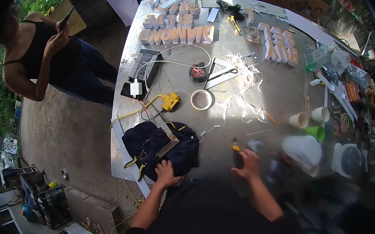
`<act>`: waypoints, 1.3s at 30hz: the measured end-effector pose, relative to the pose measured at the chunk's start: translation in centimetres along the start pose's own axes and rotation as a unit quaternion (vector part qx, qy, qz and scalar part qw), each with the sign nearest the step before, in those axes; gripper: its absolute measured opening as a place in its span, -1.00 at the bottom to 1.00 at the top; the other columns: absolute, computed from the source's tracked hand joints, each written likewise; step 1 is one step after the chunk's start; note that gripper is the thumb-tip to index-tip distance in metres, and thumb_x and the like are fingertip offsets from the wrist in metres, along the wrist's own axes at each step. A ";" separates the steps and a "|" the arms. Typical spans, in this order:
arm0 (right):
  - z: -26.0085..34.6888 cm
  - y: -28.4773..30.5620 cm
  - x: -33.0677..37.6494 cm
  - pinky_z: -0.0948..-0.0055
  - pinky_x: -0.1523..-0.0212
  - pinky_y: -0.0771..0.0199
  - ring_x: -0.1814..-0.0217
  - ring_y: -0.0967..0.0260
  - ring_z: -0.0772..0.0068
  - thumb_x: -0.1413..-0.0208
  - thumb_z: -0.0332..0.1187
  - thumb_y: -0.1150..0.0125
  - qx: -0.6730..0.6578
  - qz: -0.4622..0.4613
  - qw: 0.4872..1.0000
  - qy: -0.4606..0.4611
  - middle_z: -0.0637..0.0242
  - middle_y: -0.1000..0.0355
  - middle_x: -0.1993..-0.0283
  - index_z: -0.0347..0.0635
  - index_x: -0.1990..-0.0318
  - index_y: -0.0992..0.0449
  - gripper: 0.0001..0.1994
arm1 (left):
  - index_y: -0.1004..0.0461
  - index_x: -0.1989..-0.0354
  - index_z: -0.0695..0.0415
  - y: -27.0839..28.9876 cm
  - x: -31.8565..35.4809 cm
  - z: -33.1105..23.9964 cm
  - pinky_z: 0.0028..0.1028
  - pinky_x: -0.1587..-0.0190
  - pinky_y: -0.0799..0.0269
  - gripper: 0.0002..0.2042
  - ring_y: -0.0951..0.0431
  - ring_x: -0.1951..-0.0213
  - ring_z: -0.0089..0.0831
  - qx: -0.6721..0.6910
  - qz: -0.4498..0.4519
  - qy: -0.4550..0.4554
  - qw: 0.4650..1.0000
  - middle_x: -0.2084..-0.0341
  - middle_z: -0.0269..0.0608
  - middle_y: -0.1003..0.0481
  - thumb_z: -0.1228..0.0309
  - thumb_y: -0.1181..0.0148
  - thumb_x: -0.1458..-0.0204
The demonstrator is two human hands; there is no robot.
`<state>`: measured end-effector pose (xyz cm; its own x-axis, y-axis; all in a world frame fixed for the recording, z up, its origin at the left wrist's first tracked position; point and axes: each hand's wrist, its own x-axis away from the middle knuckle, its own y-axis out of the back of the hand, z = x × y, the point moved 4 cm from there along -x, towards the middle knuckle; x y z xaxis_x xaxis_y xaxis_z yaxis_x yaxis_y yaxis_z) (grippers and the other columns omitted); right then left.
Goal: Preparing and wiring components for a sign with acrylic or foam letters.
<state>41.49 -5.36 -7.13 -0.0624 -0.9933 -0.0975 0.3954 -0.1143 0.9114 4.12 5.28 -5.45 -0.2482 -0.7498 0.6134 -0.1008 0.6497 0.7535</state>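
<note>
My left hand (pixel 166 175) rests, fingers apart, on the near edge of a bundle of dark blue cloth (pixel 186 151). On that cloth lie yellow-and-black pliers (pixel 138 161) and a metal angle piece (pixel 167 147). My right hand (pixel 248 165) is at the table's near edge with thumb and fingers spread, holding nothing I can see. Just beyond its fingers lies a yellow-and-black hand tool (pixel 236 146), its lower part dark and partly hidden. A small clear, crumpled item (pixel 255 145) is beside it.
The metal table (pixel 222 134) bears a tape roll (pixel 201 100), a tape measure (pixel 197 72), a triangle square (pixel 221 74), a white string of small modules (pixel 247 73) and block letters (pixel 178 34). Cups (pixel 319 114) and a white jug (pixel 302 149) crowd the right. A person (pixel 38 55) stands at left.
</note>
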 end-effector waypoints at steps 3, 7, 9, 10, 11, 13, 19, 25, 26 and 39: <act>0.1 0.2 0.1 0.09 -0.30 -0.13 -0.26 -0.16 0.06 0.02 0.45 -0.12 -0.003 0.000 1.000 -0.002 0.20 -0.24 -0.19 -0.03 -0.19 -0.34 -0.17 | -0.24 -0.19 0.28 0.0 0.0 -0.1 0.03 -0.18 -0.15 -0.04 -0.24 -0.14 0.14 -0.004 0.004 -0.001 1.000 -0.09 0.11 -0.22 -0.05 -0.57 0.32; 0.0 0.3 0.1 0.10 -0.30 -0.13 -0.26 -0.16 0.06 0.02 0.45 -0.12 0.000 -0.003 1.000 -0.004 0.21 -0.25 -0.19 -0.03 -0.19 -0.34 -0.17 | -0.24 -0.19 0.28 0.1 0.0 -0.1 0.04 -0.19 -0.15 -0.05 -0.24 -0.14 0.14 -0.004 0.005 -0.003 1.000 -0.09 0.11 -0.22 -0.05 -0.56 0.31; -0.1 0.3 0.1 0.11 -0.30 -0.13 -0.26 -0.17 0.06 0.03 0.46 -0.12 -0.003 -0.002 1.000 -0.004 0.21 -0.25 -0.19 -0.02 -0.19 -0.34 -0.17 | -0.24 -0.19 0.29 0.1 -0.1 -0.1 0.05 -0.19 -0.15 -0.05 -0.23 -0.14 0.14 -0.006 0.006 -0.004 1.000 -0.09 0.11 -0.22 -0.05 -0.56 0.31; -0.1 0.3 0.0 0.11 -0.30 -0.13 -0.26 -0.17 0.06 0.03 0.46 -0.12 -0.003 -0.004 1.000 -0.005 0.21 -0.25 -0.19 -0.02 -0.19 -0.34 -0.17 | -0.23 -0.19 0.29 0.1 -0.2 -0.1 0.05 -0.20 -0.15 -0.05 -0.23 -0.15 0.14 -0.006 0.009 -0.002 1.000 -0.09 0.12 -0.22 -0.05 -0.56 0.31; -0.1 0.3 0.0 0.11 -0.30 -0.13 -0.26 -0.17 0.06 0.02 0.46 -0.12 0.001 -0.003 1.000 -0.005 0.20 -0.25 -0.18 -0.02 -0.19 -0.34 -0.18 | -0.23 -0.19 0.29 0.2 -0.2 -0.2 0.05 -0.20 -0.15 -0.05 -0.23 -0.15 0.14 -0.007 0.007 -0.004 1.000 -0.09 0.12 -0.22 -0.05 -0.56 0.31; -0.1 0.3 0.1 0.11 -0.31 -0.13 -0.25 -0.17 0.06 0.02 0.46 -0.11 0.005 -0.004 1.000 -0.005 0.20 -0.25 -0.18 -0.01 -0.19 -0.34 -0.18 | -0.23 -0.21 0.29 0.2 -0.2 -0.1 0.05 -0.20 -0.15 -0.03 -0.23 -0.16 0.15 -0.006 0.010 0.001 1.000 -0.10 0.12 -0.23 -0.05 -0.56 0.32; 0.0 0.3 0.2 0.12 -0.31 -0.12 -0.25 -0.17 0.06 0.00 0.45 -0.10 0.002 -0.007 1.000 -0.003 0.20 -0.26 -0.17 -0.01 -0.18 -0.34 -0.19 | -0.22 -0.24 0.30 0.1 -0.2 -0.1 0.05 -0.21 -0.15 -0.01 -0.22 -0.17 0.15 -0.005 0.014 0.006 1.000 -0.12 0.13 -0.23 -0.06 -0.56 0.33; -0.1 0.1 0.3 0.11 -0.32 -0.12 -0.25 -0.18 0.06 0.00 0.45 -0.10 0.009 0.002 1.000 -0.006 0.19 -0.26 -0.17 -0.01 -0.18 -0.34 -0.20 | -0.22 -0.24 0.30 0.2 -0.1 -0.2 0.05 -0.21 -0.14 -0.01 -0.23 -0.16 0.15 -0.008 0.015 0.007 1.000 -0.12 0.13 -0.23 -0.06 -0.55 0.32; -0.3 0.0 0.4 0.05 -0.34 -0.10 -0.29 -0.16 -0.01 0.03 0.41 -0.19 -0.008 0.018 1.000 -0.016 0.15 -0.25 -0.21 -0.05 -0.20 -0.34 -0.18 | -0.22 -0.24 0.30 0.2 -0.1 -0.2 0.05 -0.21 -0.14 -0.01 -0.23 -0.16 0.15 -0.008 0.014 0.007 1.000 -0.12 0.13 -0.23 -0.06 -0.55 0.32; 0.0 0.3 0.2 0.11 -0.30 -0.14 -0.24 -0.17 0.06 0.01 0.45 -0.11 0.003 -0.005 1.000 -0.005 0.20 -0.25 -0.17 -0.01 -0.17 -0.34 -0.19 | -0.22 -0.22 0.31 -0.1 -0.2 0.1 0.07 -0.21 -0.13 -0.02 -0.22 -0.16 0.16 -0.002 0.012 0.002 1.000 -0.11 0.14 -0.22 -0.06 -0.55 0.32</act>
<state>41.57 -5.55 -6.87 -0.0748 -0.9918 -0.1035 0.3898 -0.1246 0.9124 4.05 5.37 -5.61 -0.2473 -0.7348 0.6316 -0.0903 0.6665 0.7400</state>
